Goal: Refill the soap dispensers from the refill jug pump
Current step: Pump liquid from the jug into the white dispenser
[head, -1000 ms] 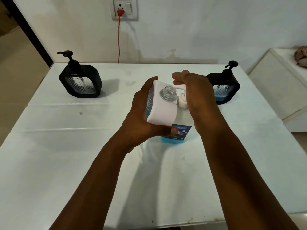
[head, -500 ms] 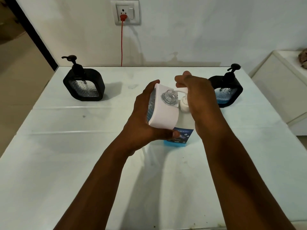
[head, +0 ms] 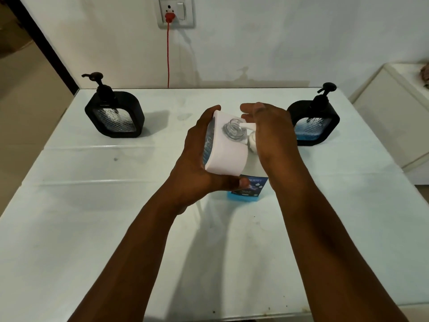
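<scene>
1. White glossy table (head: 97, 228) stands against a pale wall; a white wall socket (head: 175, 10) holds a red plug with a red cord (head: 168, 56) hanging down behind the table's far edge.
2. Left hand (head: 197, 168) grips a white-framed clear soap dispenser (head: 226, 151), tilted, its open clear glass neck (head: 233, 130) bare of any pump.
3. Right hand (head: 271, 131) rests with curled fingers over the white pump head (head: 251, 141) of the refill jug; the white spout reaches to the dispenser's neck.
4. Refill jug with blue soap and a blue label (head: 248, 188) stands on the table under both hands; its print is too blurred to read.
5. Left of the left hand, well apart, stands a black-framed dispenser with a black pump (head: 115, 115).
6. Just right of the right hand stands a second black-framed dispenser (head: 313, 123), holding blue liquid low inside.
</scene>
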Demonstrator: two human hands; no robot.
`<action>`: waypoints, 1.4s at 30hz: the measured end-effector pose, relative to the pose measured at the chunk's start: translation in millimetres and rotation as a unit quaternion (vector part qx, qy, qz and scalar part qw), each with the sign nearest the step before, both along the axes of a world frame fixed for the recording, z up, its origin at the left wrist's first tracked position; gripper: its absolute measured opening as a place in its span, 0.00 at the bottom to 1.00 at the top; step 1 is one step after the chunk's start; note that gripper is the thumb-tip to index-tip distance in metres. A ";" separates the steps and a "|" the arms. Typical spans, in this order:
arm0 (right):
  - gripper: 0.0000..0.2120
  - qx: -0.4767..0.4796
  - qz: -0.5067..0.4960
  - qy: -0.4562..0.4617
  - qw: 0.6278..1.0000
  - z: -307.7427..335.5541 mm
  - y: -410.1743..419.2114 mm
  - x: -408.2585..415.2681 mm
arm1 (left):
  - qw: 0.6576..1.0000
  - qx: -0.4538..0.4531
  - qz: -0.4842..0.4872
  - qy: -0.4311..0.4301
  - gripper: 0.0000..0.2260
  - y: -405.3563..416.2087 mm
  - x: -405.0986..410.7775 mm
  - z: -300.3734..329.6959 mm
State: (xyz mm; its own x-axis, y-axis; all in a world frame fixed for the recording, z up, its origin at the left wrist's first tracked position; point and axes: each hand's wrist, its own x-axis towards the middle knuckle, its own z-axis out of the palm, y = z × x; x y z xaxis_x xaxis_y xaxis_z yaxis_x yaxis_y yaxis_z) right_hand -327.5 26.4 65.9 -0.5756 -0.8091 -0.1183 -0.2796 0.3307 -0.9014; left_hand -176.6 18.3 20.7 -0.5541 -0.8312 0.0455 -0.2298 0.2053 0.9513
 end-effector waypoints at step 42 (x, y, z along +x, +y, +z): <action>0.22 -0.025 0.045 0.070 0.996 4.8 11.6 4.0 | 1.000 0.003 -0.006 0.009 0.64 -4.1 0.3 -4.5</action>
State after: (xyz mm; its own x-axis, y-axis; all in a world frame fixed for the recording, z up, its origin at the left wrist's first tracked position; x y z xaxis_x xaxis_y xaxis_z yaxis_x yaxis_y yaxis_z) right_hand -323.5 38.0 70.8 -0.5089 -0.8608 -0.0015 -0.4292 0.2552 -0.8664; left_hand -176.3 14.3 16.2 -0.5629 -0.8249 0.0510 -0.2098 0.2023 0.9566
